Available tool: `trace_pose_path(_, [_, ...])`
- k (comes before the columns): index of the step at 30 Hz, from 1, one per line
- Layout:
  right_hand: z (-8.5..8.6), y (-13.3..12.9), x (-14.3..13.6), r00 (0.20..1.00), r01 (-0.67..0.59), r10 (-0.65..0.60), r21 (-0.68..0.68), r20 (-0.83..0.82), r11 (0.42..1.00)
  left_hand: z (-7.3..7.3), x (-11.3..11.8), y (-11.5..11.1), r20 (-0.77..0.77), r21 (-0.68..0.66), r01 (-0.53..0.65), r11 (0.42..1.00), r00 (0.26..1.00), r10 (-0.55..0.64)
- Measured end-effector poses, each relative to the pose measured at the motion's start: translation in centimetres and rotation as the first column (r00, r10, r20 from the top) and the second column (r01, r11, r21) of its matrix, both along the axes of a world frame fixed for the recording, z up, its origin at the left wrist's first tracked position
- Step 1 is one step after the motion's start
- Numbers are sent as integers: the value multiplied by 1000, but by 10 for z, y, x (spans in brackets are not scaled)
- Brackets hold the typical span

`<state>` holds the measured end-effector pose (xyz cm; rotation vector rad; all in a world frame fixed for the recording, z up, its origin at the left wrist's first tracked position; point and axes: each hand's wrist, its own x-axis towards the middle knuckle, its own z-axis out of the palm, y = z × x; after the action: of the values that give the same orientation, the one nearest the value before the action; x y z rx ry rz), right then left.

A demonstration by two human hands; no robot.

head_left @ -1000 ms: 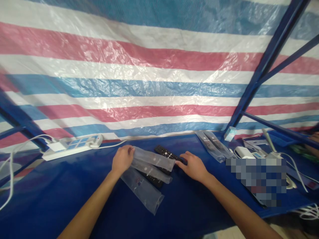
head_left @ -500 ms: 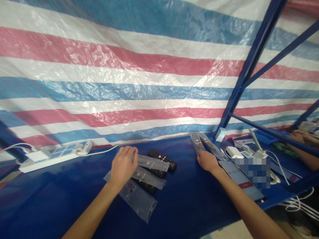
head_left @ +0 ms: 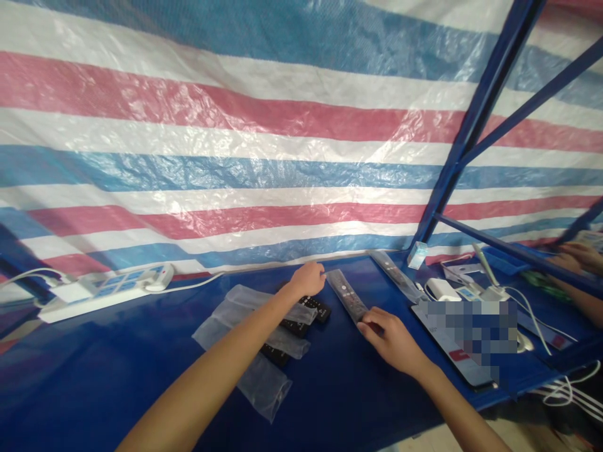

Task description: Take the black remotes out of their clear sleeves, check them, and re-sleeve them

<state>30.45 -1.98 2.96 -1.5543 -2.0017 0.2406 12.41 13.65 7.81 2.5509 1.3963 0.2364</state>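
My right hand (head_left: 390, 342) pinches the near end of a dark remote control in a clear plastic sleeve (head_left: 347, 294). The remote slants across the blue tabletop, its buttons facing up. Just left of its far end, my left hand (head_left: 307, 280) is closed with curled fingers above a black remote control (head_left: 320, 309); anything in them is hidden. Under and beside my left forearm lie more black remotes (head_left: 276, 355) and clear plastic sleeves (head_left: 266, 386), overlapping and partly covered by the arm. Farther right rests another sleeved remote (head_left: 394, 274).
A white power strip (head_left: 113, 290) with plugged cords sits at the left back. To the right are a tablet-like device (head_left: 452, 351), a small light-blue box (head_left: 417, 255), white chargers (head_left: 441, 289) and cables. Blue metal bars (head_left: 452, 169) rise there; another person's hand (head_left: 581, 256) is beyond.
My right hand has drawn one sleeved remote left and nearer, away from the one beside it. My left hand has moved right, from the sleeves' left end to above the far remote.
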Motion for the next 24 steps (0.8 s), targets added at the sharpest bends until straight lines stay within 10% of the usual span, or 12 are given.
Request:
trace_pose_path(9, [-15,2,12,978,185,-166,165,-123,969,-21,43,50,-44,-207,5,978,999,-15])
trace_pose_path(24, [-16,0,13,975,199,-179,162,-131,967,-27,43,45,-27,-211,-90,973,996,86])
